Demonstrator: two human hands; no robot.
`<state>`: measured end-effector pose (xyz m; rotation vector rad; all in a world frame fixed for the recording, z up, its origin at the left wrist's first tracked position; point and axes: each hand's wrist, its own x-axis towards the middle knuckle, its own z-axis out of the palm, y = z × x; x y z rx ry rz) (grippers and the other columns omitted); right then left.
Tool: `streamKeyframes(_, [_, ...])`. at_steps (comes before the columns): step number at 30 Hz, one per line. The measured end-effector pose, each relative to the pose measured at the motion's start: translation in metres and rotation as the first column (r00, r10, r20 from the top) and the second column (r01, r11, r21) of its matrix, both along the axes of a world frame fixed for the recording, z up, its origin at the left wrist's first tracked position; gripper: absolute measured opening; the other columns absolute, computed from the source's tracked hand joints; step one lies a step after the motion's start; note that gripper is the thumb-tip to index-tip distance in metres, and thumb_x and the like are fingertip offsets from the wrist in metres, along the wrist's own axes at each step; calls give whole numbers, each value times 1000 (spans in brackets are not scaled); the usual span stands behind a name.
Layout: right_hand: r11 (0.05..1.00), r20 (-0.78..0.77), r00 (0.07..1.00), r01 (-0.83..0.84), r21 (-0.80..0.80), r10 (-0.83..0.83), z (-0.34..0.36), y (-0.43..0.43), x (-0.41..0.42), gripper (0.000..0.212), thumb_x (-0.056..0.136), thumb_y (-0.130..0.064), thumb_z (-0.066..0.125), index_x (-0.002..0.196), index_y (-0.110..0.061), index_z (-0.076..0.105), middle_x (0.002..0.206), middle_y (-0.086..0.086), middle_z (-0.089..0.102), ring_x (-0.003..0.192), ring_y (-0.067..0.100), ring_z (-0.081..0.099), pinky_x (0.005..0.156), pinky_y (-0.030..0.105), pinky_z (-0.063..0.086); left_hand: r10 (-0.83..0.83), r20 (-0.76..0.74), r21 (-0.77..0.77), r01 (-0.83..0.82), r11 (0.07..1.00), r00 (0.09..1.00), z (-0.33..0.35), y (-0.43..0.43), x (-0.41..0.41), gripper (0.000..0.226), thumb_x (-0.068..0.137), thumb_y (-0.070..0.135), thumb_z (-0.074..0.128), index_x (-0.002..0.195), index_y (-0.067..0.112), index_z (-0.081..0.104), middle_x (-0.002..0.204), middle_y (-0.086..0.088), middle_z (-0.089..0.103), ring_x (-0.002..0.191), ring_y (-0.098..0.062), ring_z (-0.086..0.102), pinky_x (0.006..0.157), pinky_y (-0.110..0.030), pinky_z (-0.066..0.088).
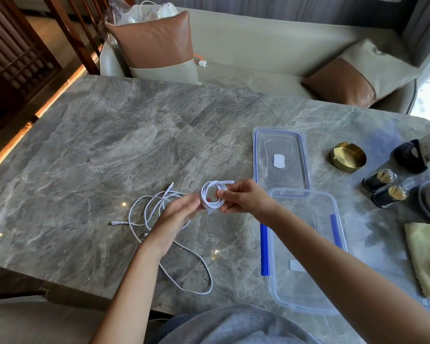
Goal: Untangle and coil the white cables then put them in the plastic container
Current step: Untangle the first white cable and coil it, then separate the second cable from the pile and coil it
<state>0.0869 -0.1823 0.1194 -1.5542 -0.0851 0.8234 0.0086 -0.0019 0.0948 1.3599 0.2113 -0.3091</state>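
Note:
A small coil of white cable (210, 196) hangs above the marble table, its plug end sticking out to the right. My right hand (243, 198) pinches the coil's right side. My left hand (175, 218) holds its lower left edge with curled fingers. More white cable (157, 214) lies loose and tangled on the table under my left hand, with one long loop (204, 274) trailing toward me. The clear plastic container (305, 249) with blue clips sits open to the right, partly hidden by my right forearm. Its lid (281, 158) lies flat just beyond it.
A brass ashtray (348, 156), two small dark jars (379, 180) and a black holder (410, 156) stand at the far right. A yellow cloth (425, 256) lies at the right edge. Beyond the table (97, 145) is a sofa with cushions (157, 43).

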Motion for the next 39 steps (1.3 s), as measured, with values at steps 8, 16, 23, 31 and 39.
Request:
streamKeyframes(8, [1000,28,1000,-14,23,13,-3,3,5,15,87,-19,64,98,-10,70,66,-2,69,58,5,64,57,17,53,244,-48,95,-239,966,969,4,-10,31,13,88,12,59,101,12,64,67,7,72,65,1,67,58,-14,53])
streamKeyframes(16, [990,-133,982,141,29,-136,-29,4,12,24,88,-16,63,111,-12,64,86,-1,63,71,5,58,70,19,50,327,-197,9,-332,943,924,-17,-19,44,15,90,9,56,104,10,61,86,-4,69,64,-4,68,57,-16,55])
streamKeyframes(23, [982,-217,959,172,-74,-184,-53,30,38,19,88,-19,63,106,-11,64,87,3,64,79,12,61,75,24,49,404,-204,88,-394,915,892,-42,-1,86,23,90,5,54,113,3,56,87,-3,65,75,-12,63,58,-16,56])
streamKeyframes(31, [953,-196,941,239,-186,-274,-81,80,95,7,89,-13,61,83,-11,59,72,5,63,46,2,58,48,15,49,436,-157,359,-360,861,886,-82,39,151,26,87,3,59,112,-6,58,89,-10,67,61,-2,60,50,-8,48])
streamKeyframes(39, [893,-112,932,290,-344,-346,-119,108,127,21,80,-3,69,71,-13,52,67,14,62,35,6,56,36,21,48,336,-69,611,-227,759,939,-112,66,184,23,79,-6,65,100,-14,63,85,-20,67,56,0,52,55,-2,39])
